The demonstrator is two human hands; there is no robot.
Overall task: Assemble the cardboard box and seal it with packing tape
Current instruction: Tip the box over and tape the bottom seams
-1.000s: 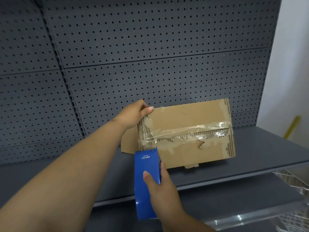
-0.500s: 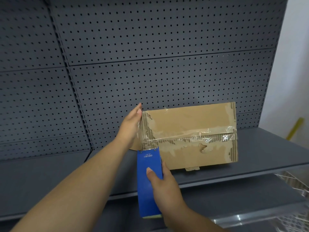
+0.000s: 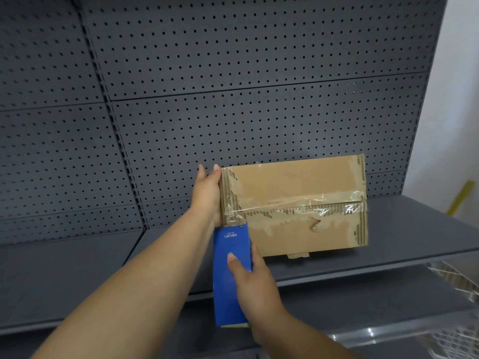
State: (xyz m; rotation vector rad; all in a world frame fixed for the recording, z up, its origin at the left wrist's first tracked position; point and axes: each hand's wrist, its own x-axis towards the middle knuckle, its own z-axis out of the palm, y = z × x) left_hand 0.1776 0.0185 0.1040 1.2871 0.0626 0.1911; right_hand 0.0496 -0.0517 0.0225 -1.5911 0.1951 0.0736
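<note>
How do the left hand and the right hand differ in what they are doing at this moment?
The left hand lies flat against the left end of the cardboard box, fingers up; the right hand is wrapped around the blue tape dispenser. The left hand is higher and farther along the shelf; the right hand is lower and nearer the camera. Both work at the box's left end, where the tape runs.

left hand (image 3: 207,195) flat, fingers extended, right hand (image 3: 255,286) curled, gripping

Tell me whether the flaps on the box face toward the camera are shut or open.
Shut. The cardboard box shows its two flaps meeting at a seam, with clear tape lying along it.
</note>
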